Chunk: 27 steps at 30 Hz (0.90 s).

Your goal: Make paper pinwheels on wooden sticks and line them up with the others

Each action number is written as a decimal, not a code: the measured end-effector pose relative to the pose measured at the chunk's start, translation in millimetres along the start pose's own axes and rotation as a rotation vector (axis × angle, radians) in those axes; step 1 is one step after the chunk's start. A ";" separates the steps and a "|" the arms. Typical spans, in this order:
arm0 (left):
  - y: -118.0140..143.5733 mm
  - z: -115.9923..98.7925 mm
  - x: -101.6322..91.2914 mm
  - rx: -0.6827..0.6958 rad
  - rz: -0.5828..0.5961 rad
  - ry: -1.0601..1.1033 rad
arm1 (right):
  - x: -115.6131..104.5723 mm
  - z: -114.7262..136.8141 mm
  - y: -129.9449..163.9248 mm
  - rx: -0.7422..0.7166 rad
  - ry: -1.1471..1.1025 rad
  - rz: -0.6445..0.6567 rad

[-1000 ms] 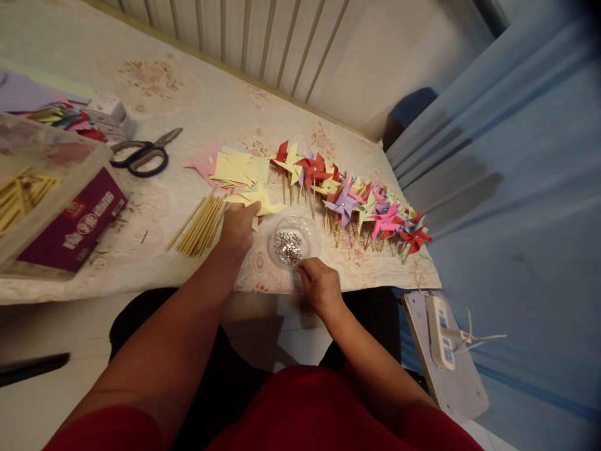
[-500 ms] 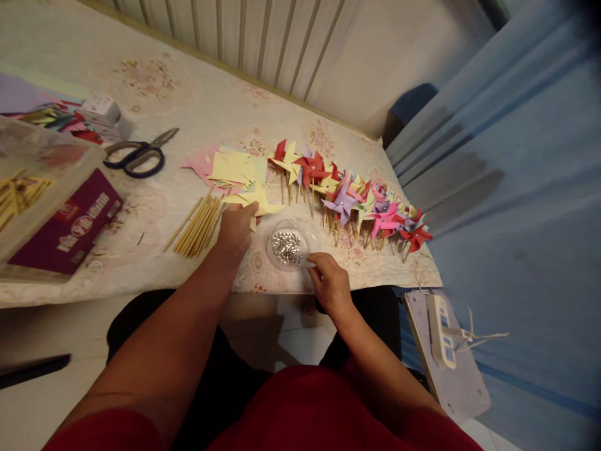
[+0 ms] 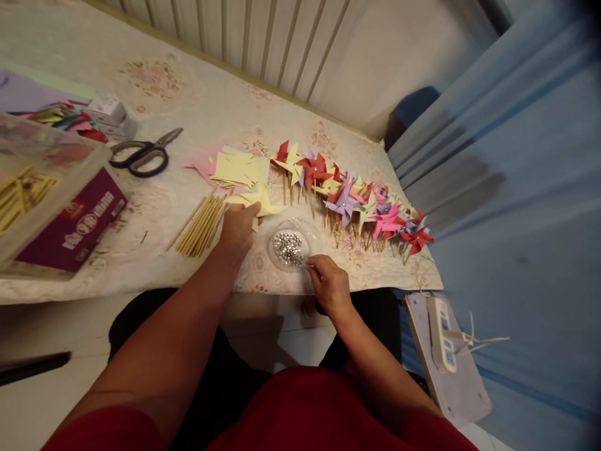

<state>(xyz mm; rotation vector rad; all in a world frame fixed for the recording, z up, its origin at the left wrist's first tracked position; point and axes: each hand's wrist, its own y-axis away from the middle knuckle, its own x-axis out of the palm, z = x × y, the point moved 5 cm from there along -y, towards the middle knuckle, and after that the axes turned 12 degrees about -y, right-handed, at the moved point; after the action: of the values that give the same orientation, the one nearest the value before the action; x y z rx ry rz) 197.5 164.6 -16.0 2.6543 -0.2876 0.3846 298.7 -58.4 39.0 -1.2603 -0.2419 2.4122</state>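
Observation:
My left hand (image 3: 238, 224) is closed on a pale yellow paper pinwheel (image 3: 261, 199), its blades spreading past my fingertips. Right of it stands a clear round dish (image 3: 287, 266) filled with small shiny pushpins (image 3: 287, 245). At the dish's right rim, my right hand (image 3: 328, 280) has thumb and forefinger pinched together; what they hold, if anything, is too small to name. Thin wooden sticks (image 3: 201, 227) lie in a bunch left of my left hand. Behind it is a stack of cut yellow paper squares (image 3: 235, 169), with pink sheets (image 3: 205, 164) underneath.
Finished pinwheels (image 3: 346, 203) on sticks stand in a dense row at the right. Scissors (image 3: 145, 153) lie at the left, beside a plastic box (image 3: 94, 163) holding more sticks and small white boxes (image 3: 107, 111). A power strip (image 3: 441, 335) sits on a stool beyond the table's right corner.
The view has shifted very slightly. My left hand keeps its hold on the pinwheel, and my right hand stays pinched by the dish's rim with almost no movement.

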 end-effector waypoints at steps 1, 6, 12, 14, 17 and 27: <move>-0.1 0.1 0.3 -0.003 0.001 -0.003 | 0.2 -0.1 -0.1 0.003 0.005 0.003; 0.1 0.2 0.6 0.000 0.008 -0.004 | 1.0 -0.7 0.0 0.015 0.034 0.007; 1.2 -0.8 -0.7 0.007 0.000 -0.012 | 5.2 7.2 -0.8 0.027 0.051 0.049; 0.3 -0.1 -0.9 0.009 0.002 -0.015 | 8.3 11.5 -1.4 0.029 0.048 0.061; -1.3 1.2 -0.6 0.018 0.018 -0.012 | 12.9 16.8 -2.0 0.022 0.039 0.069; -1.7 1.7 -0.3 0.034 0.026 0.002 | -2.3 -0.7 -1.2 -0.004 0.023 0.081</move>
<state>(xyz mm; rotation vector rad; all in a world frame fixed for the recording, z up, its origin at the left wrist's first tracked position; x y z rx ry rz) 198.0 165.4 -18.2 2.6860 -0.3180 0.4038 300.8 -58.4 40.7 -1.3228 -0.1927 2.4643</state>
